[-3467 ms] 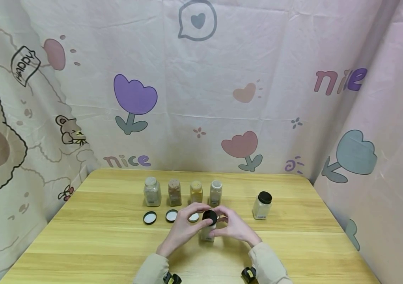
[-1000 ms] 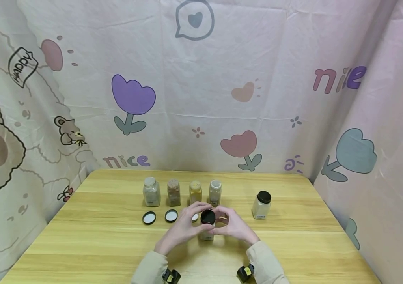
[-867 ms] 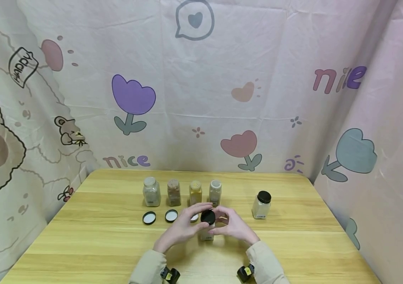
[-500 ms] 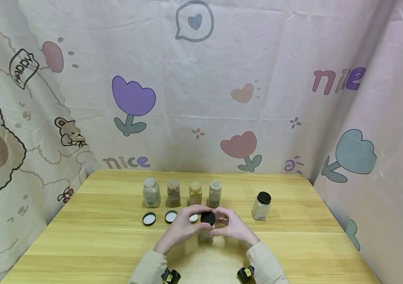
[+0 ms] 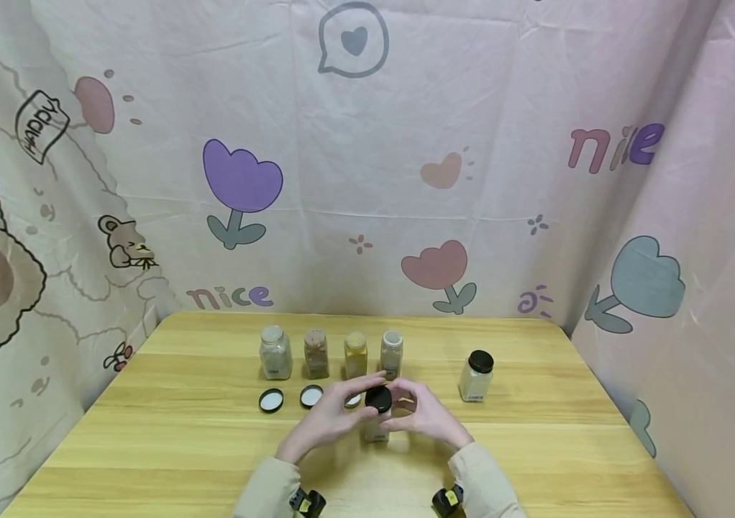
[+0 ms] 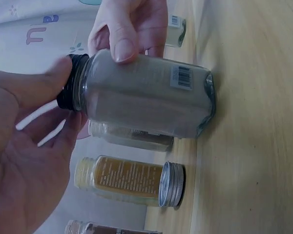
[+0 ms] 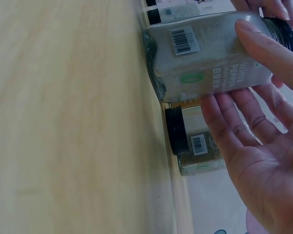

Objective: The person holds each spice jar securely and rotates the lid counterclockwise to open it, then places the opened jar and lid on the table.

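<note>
A glass white pepper jar [image 7: 200,63] with a black screw lid [image 5: 378,398] is upright at the middle of the table. My left hand [image 5: 331,417] holds the lid between thumb and fingers, which curve round its rim. Lower down, my right hand [image 5: 428,416] grips the glass body, its thumb on the near side and fingers behind, as the right wrist view shows. The lid sits on the jar's neck. Pale powder fills the jar, and its barcode label [image 6: 182,77] shows in the left wrist view.
Behind the hands stands a row of lidless spice jars: a wide pale one [image 5: 275,357], a brown one [image 5: 316,357], a yellow one [image 5: 355,352] and a grey one [image 5: 391,352]. Upturned lids [image 5: 271,401] lie before them. A black-capped jar [image 5: 475,381] stands at right.
The left hand's thumb and fingers have shifted slightly about the lid, and its wrist has edged left. The right hand and the jar stay in nearly the same place.
</note>
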A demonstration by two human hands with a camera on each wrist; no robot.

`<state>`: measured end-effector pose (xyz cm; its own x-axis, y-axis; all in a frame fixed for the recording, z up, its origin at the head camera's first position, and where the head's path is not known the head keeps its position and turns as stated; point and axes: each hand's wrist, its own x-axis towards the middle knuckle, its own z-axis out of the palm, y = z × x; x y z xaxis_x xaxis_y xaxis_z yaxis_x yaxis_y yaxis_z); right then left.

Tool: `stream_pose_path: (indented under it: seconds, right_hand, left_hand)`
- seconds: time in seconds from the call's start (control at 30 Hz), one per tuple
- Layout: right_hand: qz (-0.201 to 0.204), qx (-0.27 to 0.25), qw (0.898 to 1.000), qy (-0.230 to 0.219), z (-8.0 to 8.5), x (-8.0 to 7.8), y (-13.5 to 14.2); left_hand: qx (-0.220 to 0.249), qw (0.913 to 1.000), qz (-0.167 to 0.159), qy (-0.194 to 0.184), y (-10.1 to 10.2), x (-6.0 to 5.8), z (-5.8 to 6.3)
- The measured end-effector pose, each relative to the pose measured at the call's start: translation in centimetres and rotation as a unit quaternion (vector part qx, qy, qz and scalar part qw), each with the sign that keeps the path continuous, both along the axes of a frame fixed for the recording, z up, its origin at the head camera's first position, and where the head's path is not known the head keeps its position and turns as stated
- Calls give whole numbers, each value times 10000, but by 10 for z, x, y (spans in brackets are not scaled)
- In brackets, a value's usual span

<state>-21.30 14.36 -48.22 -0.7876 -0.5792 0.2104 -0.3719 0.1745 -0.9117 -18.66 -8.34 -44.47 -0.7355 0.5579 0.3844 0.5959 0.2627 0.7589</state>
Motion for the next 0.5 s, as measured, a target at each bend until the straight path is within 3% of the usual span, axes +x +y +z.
stream_pose_path:
  seconds: [0.07,0.17,0.5]
  right_hand:
    - [6,11,10000,12,0,0,0]
    - [-11,31,10000,34,1,0,0]
    - [-8,46,10000,61,2,0,0]
  left_hand:
    - [-64,9998,-198,-27,-2,-1,1]
    - [-44,9997,-206,-130,-3,-1,2]
    - [90,9983,576,-55,0,2,4]
